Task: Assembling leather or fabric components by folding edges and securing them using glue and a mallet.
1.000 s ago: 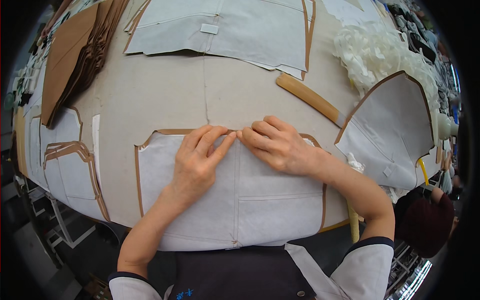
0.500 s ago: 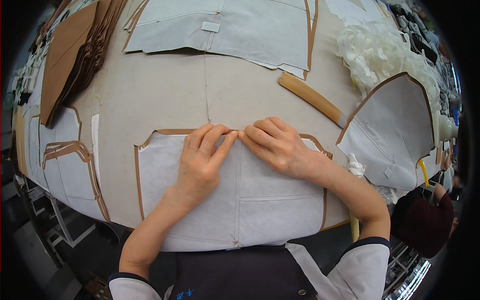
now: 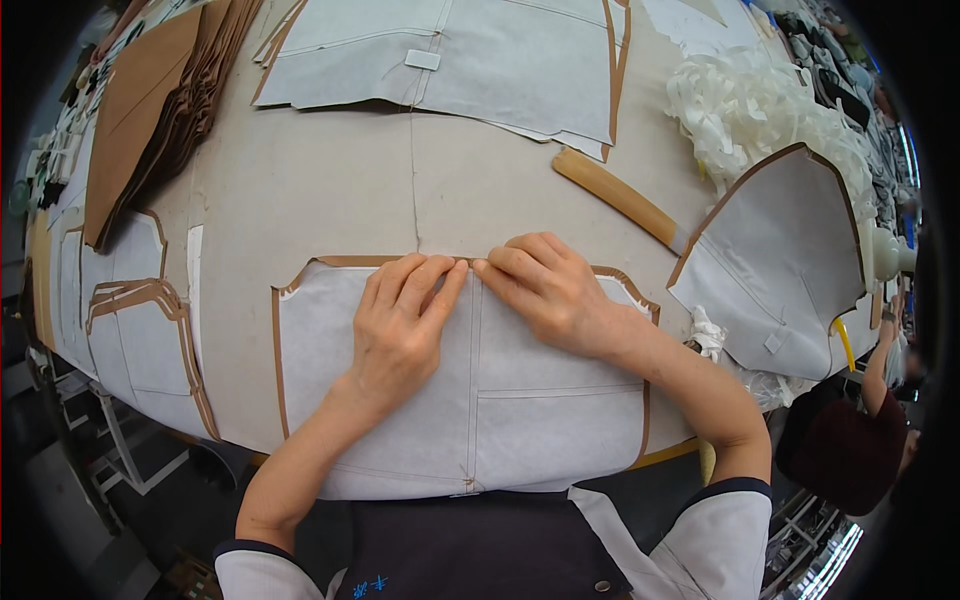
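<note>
A pale grey stitched panel with brown edging lies flat before me, its near end at my apron. My left hand pinches the brown far edge, just left of the panel's centre seam. Close beside it, my right hand pinches that same edge just right of the seam. The fingertips of both hands nearly meet there. Between finger and thumb the folded edge is mostly hidden. A loose thread runs across the table from near my left fingers toward another grey panel at the far side.
A wooden-handled tool lies right of centre, its tip by a curved grey panel. Behind that sits a heap of white strips. Brown pieces are stacked far left, above smaller edged panels. Another person is at right.
Both hands keep their pinch at almost the same spot on the edge. The view has shifted slightly. At right, the other person's arm has risen.
</note>
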Demonstrator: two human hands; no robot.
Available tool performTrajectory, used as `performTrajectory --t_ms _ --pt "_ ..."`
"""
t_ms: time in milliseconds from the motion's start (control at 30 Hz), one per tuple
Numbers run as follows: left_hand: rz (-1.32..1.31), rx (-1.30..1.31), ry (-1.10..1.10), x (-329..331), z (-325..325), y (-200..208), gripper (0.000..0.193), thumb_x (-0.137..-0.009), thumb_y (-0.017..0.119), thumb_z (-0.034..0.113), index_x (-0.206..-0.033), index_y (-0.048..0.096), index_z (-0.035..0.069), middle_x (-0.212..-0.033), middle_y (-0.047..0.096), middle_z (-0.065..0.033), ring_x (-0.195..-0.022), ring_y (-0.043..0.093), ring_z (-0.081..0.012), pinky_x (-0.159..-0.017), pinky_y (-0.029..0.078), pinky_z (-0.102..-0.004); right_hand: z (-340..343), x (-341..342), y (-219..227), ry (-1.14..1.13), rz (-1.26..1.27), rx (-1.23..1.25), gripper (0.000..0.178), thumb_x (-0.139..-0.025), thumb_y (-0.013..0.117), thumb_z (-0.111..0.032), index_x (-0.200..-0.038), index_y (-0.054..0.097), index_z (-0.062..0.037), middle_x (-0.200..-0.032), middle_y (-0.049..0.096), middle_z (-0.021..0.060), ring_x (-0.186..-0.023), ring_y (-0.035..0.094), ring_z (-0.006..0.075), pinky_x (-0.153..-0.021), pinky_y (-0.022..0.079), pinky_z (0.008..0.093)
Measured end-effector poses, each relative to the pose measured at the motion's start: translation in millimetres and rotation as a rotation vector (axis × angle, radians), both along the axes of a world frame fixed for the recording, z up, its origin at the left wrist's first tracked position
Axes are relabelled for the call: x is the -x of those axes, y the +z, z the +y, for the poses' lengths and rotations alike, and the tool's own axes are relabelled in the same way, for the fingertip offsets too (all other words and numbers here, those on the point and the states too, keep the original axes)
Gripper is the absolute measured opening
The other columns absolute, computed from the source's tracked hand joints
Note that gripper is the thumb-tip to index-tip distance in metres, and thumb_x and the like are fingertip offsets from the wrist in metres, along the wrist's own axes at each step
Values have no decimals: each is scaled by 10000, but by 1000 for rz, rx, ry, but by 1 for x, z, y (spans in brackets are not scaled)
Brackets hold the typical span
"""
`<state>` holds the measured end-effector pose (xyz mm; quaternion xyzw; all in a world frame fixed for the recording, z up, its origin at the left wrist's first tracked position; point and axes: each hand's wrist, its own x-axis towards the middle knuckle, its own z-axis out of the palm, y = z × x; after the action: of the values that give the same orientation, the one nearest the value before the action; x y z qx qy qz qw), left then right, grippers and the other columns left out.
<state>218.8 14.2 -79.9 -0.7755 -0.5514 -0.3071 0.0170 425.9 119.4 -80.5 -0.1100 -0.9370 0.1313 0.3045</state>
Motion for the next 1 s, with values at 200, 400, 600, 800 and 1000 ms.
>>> performTrajectory --t_ms 200,400,600,800,1000 --pt "19 -7 -7 2 4 -2 510 -722 686 -80 -1218 760 17 -1180 676 -86 -1092 626 -289 -903 541 -400 -6 2 -2 -108 26 141 426 -705 700 46 -1130 729 56 -1059 651 120 -933 633 278 -789 517 396" --pt "-28 18 -39 8 7 0 512 -724 689 -88 -1216 763 33 -1166 674 -76 -1069 623 -283 -891 539 -394 -4 0 -4 -44 -17 -38 435 -699 723 0 -1125 719 92 -1097 660 134 -988 636 273 -820 520 408" --pt "-94 23 -49 5 6 -2 494 -734 693 -94 -1205 764 35 -1179 674 -73 -1075 625 -288 -899 555 -413 -9 1 -3 -24 -53 -167 369 -689 721 -34 -1029 707 106 -1080 651 140 -983 628 279 -831 511 413" --pt "9 -23 -3 -2 -3 -5 531 -735 704 -88 -1250 733 37 -1200 669 -84 -1107 631 -290 -903 558 -414 -16 -21 12 -176 3 166 341 -689 680 60 -1023 721 5 -1041 644 110 -987 609 300 -861 474 426" --pt "14 -13 -5 -7 -10 -1 521 -749 685 -80 -1264 704 0 -1218 663 -109 -1132 634 -301 -925 552 -424 0 -67 25 -568 -56 109 295 -805 706 45 -1090 724 -29 -1084 649 107 -1033 608 309 -867 463 431"
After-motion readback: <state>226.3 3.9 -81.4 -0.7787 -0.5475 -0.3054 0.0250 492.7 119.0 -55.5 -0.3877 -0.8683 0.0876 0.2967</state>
